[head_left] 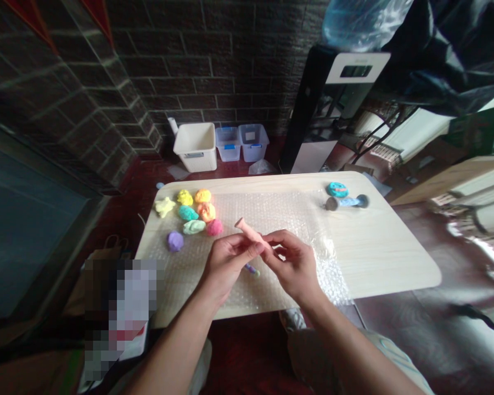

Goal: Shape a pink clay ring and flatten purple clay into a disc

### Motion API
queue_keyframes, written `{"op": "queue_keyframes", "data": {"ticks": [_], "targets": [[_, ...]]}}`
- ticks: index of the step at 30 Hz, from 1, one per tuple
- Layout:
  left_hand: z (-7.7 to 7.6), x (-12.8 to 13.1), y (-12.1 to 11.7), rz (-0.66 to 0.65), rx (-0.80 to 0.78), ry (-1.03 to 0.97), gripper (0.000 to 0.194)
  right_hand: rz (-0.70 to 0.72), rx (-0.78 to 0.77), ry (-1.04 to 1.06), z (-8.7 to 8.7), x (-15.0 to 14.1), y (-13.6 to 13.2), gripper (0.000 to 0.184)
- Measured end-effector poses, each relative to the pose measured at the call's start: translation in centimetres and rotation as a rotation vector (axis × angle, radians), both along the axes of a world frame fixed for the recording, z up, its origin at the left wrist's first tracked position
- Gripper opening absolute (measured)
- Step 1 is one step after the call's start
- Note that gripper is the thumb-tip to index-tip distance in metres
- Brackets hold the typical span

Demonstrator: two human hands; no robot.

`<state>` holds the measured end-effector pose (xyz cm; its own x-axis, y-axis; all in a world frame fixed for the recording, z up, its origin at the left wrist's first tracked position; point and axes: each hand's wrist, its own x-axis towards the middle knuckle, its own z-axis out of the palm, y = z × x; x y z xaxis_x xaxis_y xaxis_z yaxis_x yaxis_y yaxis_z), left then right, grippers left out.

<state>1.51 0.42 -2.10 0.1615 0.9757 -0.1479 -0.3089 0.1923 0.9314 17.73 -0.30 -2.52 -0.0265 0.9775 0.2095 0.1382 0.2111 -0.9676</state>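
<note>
Both my hands hold a peach-pink roll of modelling clay [250,232] above the middle of the table, its flared end pointing up and left. My left hand [229,262] pinches it with the thumb on top. The fingers of my right hand [293,264] close on its lower end, which they partly hide. Beneath them, a thin purple stick with a greenish tip [252,269] shows on the bubble wrap [267,211]. Several clay lumps lie to the left, among them a purple one [175,241], a crimson one [214,227] and a teal one [187,213].
At the right of the pale table [389,247] are a teal disc with an orange stripe [338,190] and a blue dumbbell-shaped piece with grey ends [348,202]. Beyond stand a white bin [195,144], two clear boxes [253,142] and a water dispenser [313,109].
</note>
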Motion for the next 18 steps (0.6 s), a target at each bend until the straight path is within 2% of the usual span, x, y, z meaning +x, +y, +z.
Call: {"op": "queue_keyframes", "data": {"ticks": [6, 11, 14, 18], "targets": [[-0.23, -0.14, 0.38, 0.069, 0.032, -0.034, 0.021, 0.062, -0.066, 0.02, -0.03, -0.13, -0.1, 0.02], [-0.48, 0.03, 0.23, 0.023, 0.015, -0.056, 0.029, 0.005, 0.04, -0.027, 0.24, -0.04, -0.02, 0.012], [-0.54, 0.25, 0.1, 0.057, 0.024, -0.067, 0.026, -0.01, 0.081, -0.044, 0.21, -0.12, -0.11, 0.009], [-0.61, 0.19, 0.19, 0.134, 0.048, -0.051, 0.025, 0.017, -0.007, 0.003, -0.01, -0.24, -0.31, 0.018]]}}
